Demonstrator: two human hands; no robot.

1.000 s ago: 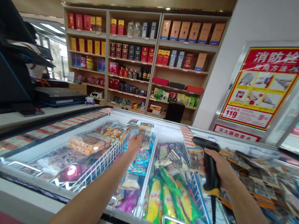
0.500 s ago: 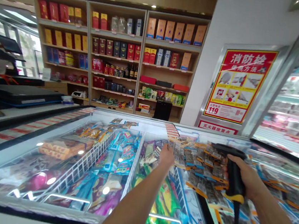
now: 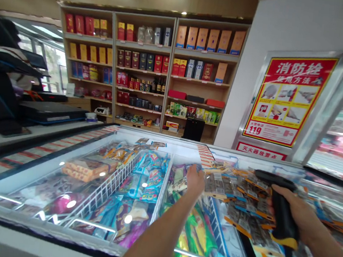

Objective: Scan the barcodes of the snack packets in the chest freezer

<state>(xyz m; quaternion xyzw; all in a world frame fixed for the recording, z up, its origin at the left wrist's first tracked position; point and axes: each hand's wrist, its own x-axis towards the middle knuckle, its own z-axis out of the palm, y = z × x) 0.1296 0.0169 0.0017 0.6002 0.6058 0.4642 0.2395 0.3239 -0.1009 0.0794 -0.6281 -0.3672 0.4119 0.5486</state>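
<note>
In my right hand [image 3: 299,215] is a black barcode scanner [image 3: 283,215] with a yellow band at the base of its grip and a cable hanging down. It is raised over packets strewn on the freezer's glass top. My left hand [image 3: 195,180] reaches far forward above the glass, its fingers slightly bent and apart, with nothing visible in them. Just right of it lies a row of small clear packets [image 3: 214,185] with dark contents. More dark packets with orange and blue edges [image 3: 243,223] lie overlapped between my hands.
Under the glass, white wire baskets [image 3: 108,179] separate blue ice-cream packs [image 3: 144,175], green and yellow packs [image 3: 197,230] and tan boxes [image 3: 88,168]. A counter with a dark flat device [image 3: 55,112] stands left. Boxed goods fill shelves [image 3: 142,44] behind; a red poster [image 3: 289,100] hangs right.
The view has swung a little left, so the scene sits farther right. My left hand has shifted slightly left, away from the packet row. The scanner stays in my right hand.
</note>
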